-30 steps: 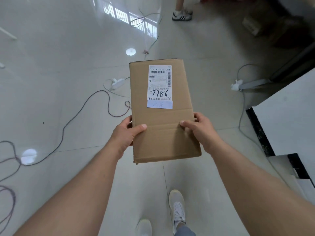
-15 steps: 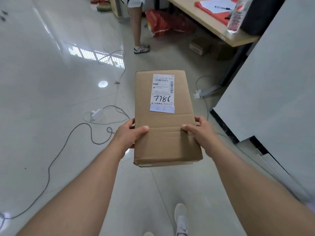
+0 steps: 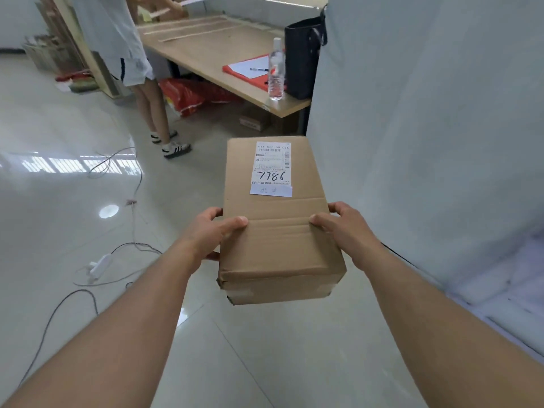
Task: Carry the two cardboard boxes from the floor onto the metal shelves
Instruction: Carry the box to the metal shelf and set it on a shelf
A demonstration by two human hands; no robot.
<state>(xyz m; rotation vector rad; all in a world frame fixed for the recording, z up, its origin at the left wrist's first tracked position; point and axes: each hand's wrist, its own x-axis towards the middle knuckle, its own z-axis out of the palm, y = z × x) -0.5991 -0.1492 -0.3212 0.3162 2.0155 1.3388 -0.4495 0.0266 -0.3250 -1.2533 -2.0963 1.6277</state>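
Note:
A brown cardboard box with a white shipping label marked 7786 is held in the air in front of me, above the floor. My left hand grips its left side, thumb on top. My right hand grips its right side the same way. No second box and no metal shelves are in view.
A white panel rises close on the right. Ahead stands a wooden table with a water bottle, a black bag and a red folder. A person stands at the table's left. Cables trail over the glossy floor.
My view has swung up and to the right as I carry the box; the table, the person and the white panel have come closer. My grip on the box is unchanged.

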